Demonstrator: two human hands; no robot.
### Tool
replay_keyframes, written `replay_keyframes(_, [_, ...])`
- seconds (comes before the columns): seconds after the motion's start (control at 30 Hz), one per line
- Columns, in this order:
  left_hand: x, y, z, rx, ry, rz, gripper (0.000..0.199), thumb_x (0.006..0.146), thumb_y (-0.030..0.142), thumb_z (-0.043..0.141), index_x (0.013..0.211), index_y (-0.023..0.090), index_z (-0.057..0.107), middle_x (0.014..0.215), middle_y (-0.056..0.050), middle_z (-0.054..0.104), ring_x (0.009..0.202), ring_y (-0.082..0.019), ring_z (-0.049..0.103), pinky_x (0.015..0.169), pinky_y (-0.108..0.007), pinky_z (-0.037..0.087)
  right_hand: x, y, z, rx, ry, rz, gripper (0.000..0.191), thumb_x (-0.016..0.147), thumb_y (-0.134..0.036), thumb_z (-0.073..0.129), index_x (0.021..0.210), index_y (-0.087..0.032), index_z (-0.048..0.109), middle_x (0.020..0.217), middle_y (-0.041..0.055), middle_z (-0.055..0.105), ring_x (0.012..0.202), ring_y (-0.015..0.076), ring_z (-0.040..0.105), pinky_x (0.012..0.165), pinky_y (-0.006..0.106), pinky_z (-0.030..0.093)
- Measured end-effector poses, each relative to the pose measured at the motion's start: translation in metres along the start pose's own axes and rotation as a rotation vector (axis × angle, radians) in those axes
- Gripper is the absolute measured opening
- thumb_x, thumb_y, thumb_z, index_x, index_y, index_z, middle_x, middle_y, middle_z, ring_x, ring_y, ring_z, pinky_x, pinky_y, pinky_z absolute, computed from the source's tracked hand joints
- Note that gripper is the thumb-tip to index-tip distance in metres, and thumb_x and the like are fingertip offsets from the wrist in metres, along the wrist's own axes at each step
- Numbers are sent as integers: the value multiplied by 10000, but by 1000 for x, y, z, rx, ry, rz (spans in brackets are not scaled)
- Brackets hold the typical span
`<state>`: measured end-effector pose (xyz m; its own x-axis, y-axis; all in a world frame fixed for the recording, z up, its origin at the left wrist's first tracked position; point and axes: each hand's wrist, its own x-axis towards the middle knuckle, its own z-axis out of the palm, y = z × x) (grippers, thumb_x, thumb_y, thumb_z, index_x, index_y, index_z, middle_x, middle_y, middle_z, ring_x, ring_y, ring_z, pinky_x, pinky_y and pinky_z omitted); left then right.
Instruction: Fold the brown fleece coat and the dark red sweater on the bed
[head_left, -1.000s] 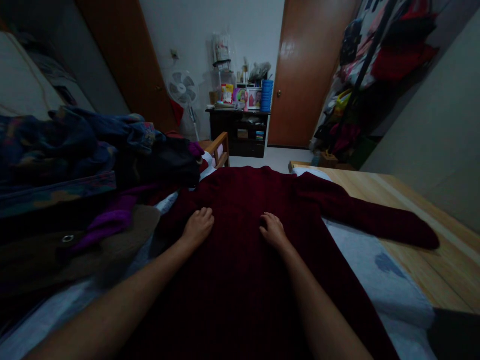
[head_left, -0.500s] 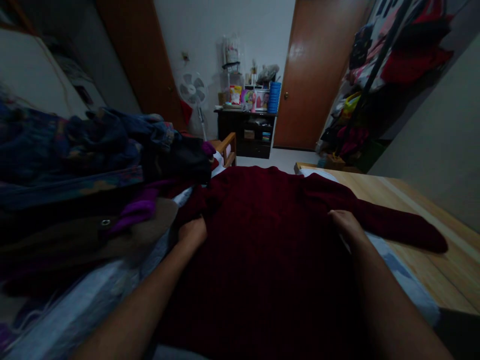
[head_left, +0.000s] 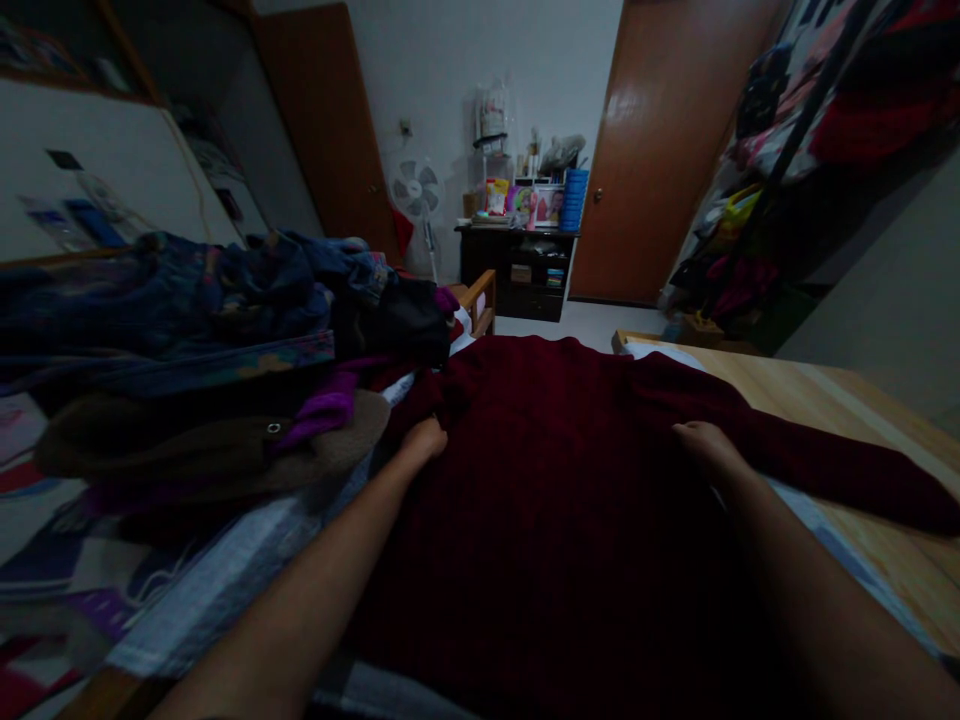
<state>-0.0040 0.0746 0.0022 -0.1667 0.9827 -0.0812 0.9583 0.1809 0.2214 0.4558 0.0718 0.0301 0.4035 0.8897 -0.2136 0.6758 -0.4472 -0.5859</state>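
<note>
A dark red long-sleeved sweater [head_left: 555,500] lies spread out before me, collar end away from me. One sleeve stretches out to the right across the wooden surface. At the sweater's left edge, just below the shoulder, my left hand [head_left: 425,440] is closed with the fabric pinched in its fingers. My right hand [head_left: 709,450] grips the opposite edge below the other sleeve, its fingers mostly hidden behind the knuckles. Under the sweater, a pale blue-grey cloth [head_left: 217,575] shows along the left side.
Piled jeans [head_left: 247,290] and a brown garment [head_left: 210,440] with a metal eyelet crowd the left. A bare wooden board [head_left: 817,385] extends at right. Farther off stand a wooden chair [head_left: 484,300], a fan [head_left: 418,190], a black cabinet [head_left: 517,270] and hanging clothes [head_left: 862,125].
My view has swung a little to the left, so the room appears shifted rightward. Both hands keep hold of the sweater's sides, and the sweater lies much as before.
</note>
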Motion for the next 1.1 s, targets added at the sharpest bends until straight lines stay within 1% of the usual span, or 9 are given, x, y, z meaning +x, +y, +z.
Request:
replay_keyframes(0.23, [-26, 22, -14, 228, 131, 262, 548, 929, 91, 306, 1458, 226, 349, 1159, -166, 613, 975, -263, 650, 829, -403, 484, 10, 8, 3, -166, 119, -82, 243, 818, -215, 517, 791, -76, 715, 703, 121, 670, 589, 179, 590, 563, 275, 386])
replay_keyframes(0.33, [-28, 31, -19, 410, 238, 539, 475, 931, 96, 314, 1364, 159, 500, 1029, -162, 631, 1022, -279, 590, 936, -457, 423, 10, 9, 2, -127, 81, -75, 222, 826, -222, 526, 808, -90, 703, 716, 103, 673, 598, 174, 595, 558, 265, 386])
replay_keyframes(0.43, [-21, 36, -27, 487, 281, 619, 354, 898, 83, 376, 1052, 135, 690, 962, -150, 639, 1115, -295, 517, 1095, -492, 269, 9, 10, 1, -85, 59, -60, 204, 832, -242, 543, 804, -100, 687, 726, 94, 674, 596, 169, 590, 545, 257, 378])
replay_keyframes(0.5, [-15, 35, -32, 464, 285, 511, 316, 890, 99, 396, 954, 144, 702, 1035, -159, 630, 1172, -317, 481, 1105, -524, 242, 10, 11, 1, -68, 62, -56, 182, 826, -230, 549, 795, -105, 677, 719, 90, 669, 585, 163, 580, 536, 251, 368])
replay_keyframes(0.6, [-7, 26, -35, 307, 226, 219, 311, 901, 135, 382, 1076, 120, 639, 1210, -211, 568, 1184, -341, 505, 974, -507, 397, 13, 15, 3, -52, 68, -53, 167, 819, -218, 546, 783, -105, 665, 679, 77, 647, 562, 156, 562, 527, 250, 357])
replay_keyframes(0.67, [-3, 16, -31, 227, 154, 91, 324, 899, 138, 380, 1155, 105, 576, 1172, -232, 591, 1084, -324, 594, 861, -443, 474, 15, 20, 5, -14, 65, -60, 171, 820, -231, 545, 777, -110, 657, 644, 63, 629, 546, 152, 548, 521, 249, 351])
replay_keyframes(0.77, [0, -1, -21, 162, 73, 30, 292, 892, 164, 420, 1157, 139, 541, 996, -173, 676, 929, -286, 676, 787, -385, 499, 17, 27, 6, 75, 51, -65, 176, 822, -257, 546, 765, -122, 644, 593, 40, 596, 520, 143, 523, 507, 245, 344])
replay_keyframes(0.87, [7, -10, -13, 68, 42, -14, 270, 864, 208, 504, 1133, 196, 526, 1028, -105, 697, 944, -232, 684, 789, -307, 496, 17, 31, 7, 126, 36, -43, 179, 826, -283, 560, 776, -128, 633, 565, 15, 560, 491, 133, 492, 487, 243, 333])
replay_keyframes(1.1, [25, 0, -14, -43, 101, -135, 263, 960, 283, 369, 1143, 151, 504, 1120, -145, 675, 1015, -215, 670, 796, -281, 503, 8, 20, 7, -13, 83, -65, 205, 848, -280, 550, 850, -105, 657, 636, 40, 616, 540, 139, 543, 520, 236, 352])
